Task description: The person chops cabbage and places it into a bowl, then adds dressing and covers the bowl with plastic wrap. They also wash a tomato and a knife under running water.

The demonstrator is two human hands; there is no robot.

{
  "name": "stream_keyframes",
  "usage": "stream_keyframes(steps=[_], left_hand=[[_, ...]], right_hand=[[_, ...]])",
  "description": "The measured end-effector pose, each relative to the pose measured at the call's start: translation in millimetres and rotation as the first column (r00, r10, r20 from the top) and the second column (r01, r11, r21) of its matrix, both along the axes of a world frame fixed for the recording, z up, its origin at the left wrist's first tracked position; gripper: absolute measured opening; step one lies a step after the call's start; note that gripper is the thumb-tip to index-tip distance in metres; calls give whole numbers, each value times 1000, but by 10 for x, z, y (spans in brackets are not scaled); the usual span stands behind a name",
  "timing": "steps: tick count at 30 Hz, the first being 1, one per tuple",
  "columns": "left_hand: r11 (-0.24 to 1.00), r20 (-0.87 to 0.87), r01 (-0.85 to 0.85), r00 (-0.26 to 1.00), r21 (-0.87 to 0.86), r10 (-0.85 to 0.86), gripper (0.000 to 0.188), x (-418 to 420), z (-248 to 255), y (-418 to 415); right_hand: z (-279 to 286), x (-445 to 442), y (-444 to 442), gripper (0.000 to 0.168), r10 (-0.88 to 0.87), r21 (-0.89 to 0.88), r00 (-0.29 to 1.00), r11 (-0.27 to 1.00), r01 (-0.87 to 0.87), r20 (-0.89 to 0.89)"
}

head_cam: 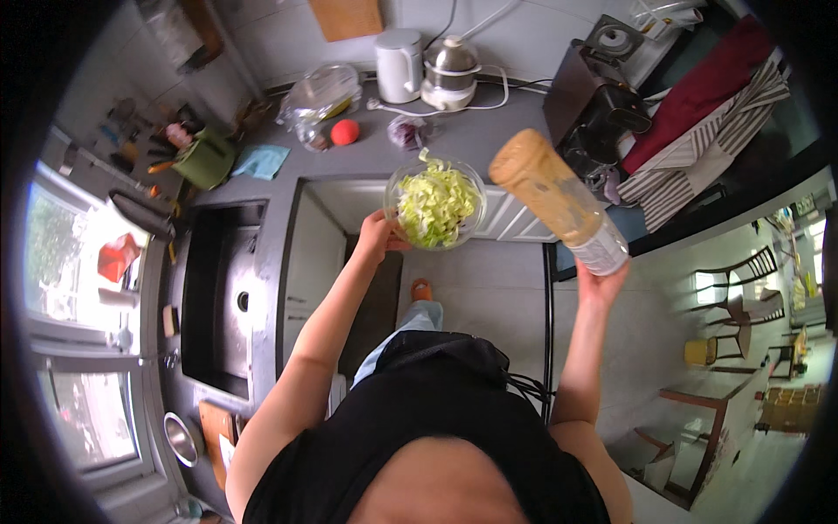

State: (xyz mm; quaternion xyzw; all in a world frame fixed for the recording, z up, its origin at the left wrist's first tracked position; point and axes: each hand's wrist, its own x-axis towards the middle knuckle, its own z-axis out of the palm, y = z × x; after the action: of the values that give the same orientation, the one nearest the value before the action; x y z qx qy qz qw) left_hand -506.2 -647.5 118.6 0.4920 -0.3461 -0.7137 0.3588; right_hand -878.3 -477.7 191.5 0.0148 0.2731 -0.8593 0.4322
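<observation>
My left hand (381,234) grips the near left rim of a clear glass bowl (482,208). Shredded green lettuce (437,203) fills the bowl, with one strip sticking up past the far rim. The bowl is held up in front of the counter's edge. Off to the right, my right hand (601,283) holds a clear plastic bottle (556,196) of orange-tan sauce by its labelled end. The bottle is tilted, its other end pointing up and left in the picture, apart from the bowl. Sauce coats much of the inside wall.
Along the grey counter (471,124) stand a white kettle (398,65), a small steamer (450,73), a red tomato (345,132) and a bagged purple vegetable (406,132). A dark sink (219,301) lies left, beyond a green knife block (204,160). A striped cloth (687,177) hangs right.
</observation>
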Motion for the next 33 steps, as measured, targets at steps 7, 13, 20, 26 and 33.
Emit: stream_keyframes(steps=[7, 13, 20, 26, 33], left_hand=[[996, 31, 88, 996, 6, -88, 36, -1304, -368, -1343], [999, 93, 47, 994, 23, -49, 41, -1758, -595, -1883], [994, 124, -69, 991, 81, 59, 44, -1900, -918, -2009], [976, 140, -192, 974, 102, 177, 47, -2009, -958, -1957], [990, 286, -126, 952, 56, 105, 42, -2011, -956, -2025]], right_hand=[[233, -85, -963, 53, -81, 47, 993, 995, 84, -81], [544, -427, -1493, 51, -296, -63, 826, 951, 304, -479], [1198, -833, -2021, 29, -143, -106, 191, 975, 194, -971], [1348, -1143, -2554, 27, -22, -24, -121, 1000, 9, -992], [1095, -1347, -2872, 28, 78, 83, -69, 993, -84, -995]])
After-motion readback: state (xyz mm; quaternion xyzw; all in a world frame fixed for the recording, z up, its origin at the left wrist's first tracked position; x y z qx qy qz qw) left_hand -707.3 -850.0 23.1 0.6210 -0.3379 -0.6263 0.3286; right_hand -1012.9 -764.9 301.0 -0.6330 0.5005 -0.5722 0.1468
